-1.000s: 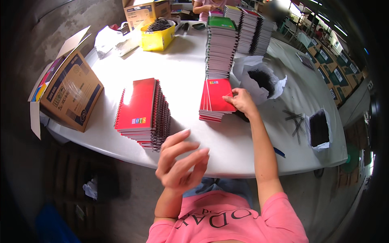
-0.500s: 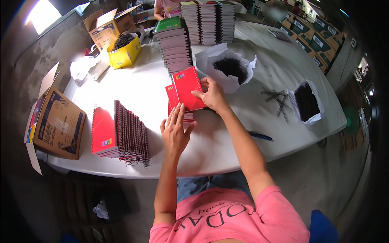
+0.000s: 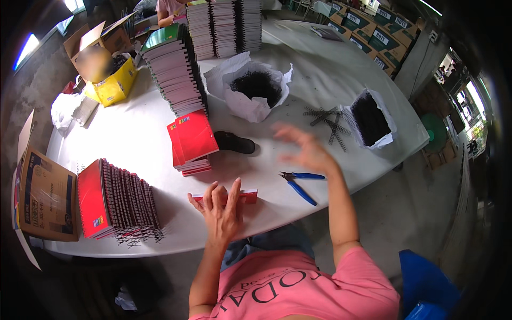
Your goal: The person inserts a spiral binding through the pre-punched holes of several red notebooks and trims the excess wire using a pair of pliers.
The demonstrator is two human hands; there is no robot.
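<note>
My left hand [image 3: 221, 214] grips a small red notebook [image 3: 248, 197] near the front edge of the table, standing it on edge with its pages facing up. Lifted over the table, my right hand [image 3: 306, 150] is empty, its fingers spread and somewhat blurred. Beyond it lie several loose dark spiral coils [image 3: 335, 127]. Blue-handled cutters [image 3: 301, 184] rest just below that hand, jaws pointing left. Farther back is a small stack of red notebooks [image 3: 195, 137], its top ones fanned askew, with a black object [image 3: 237, 143] beside it.
Spiral-bound red notebooks [image 3: 92, 198] stand stacked at left by an open carton [image 3: 50, 194]. Tall notebook piles [image 3: 173, 69] rise at the back. Black coils fill a paper-lined container [image 3: 256, 88], a white box [image 3: 368, 120] and a yellow container [image 3: 114, 85]. Another person [image 3: 169, 12] sits beyond.
One red notebook has come from the small stack to the front edge in my left hand. My right hand has let go and swung right. The view has shifted, uncovering the cutters and black object.
</note>
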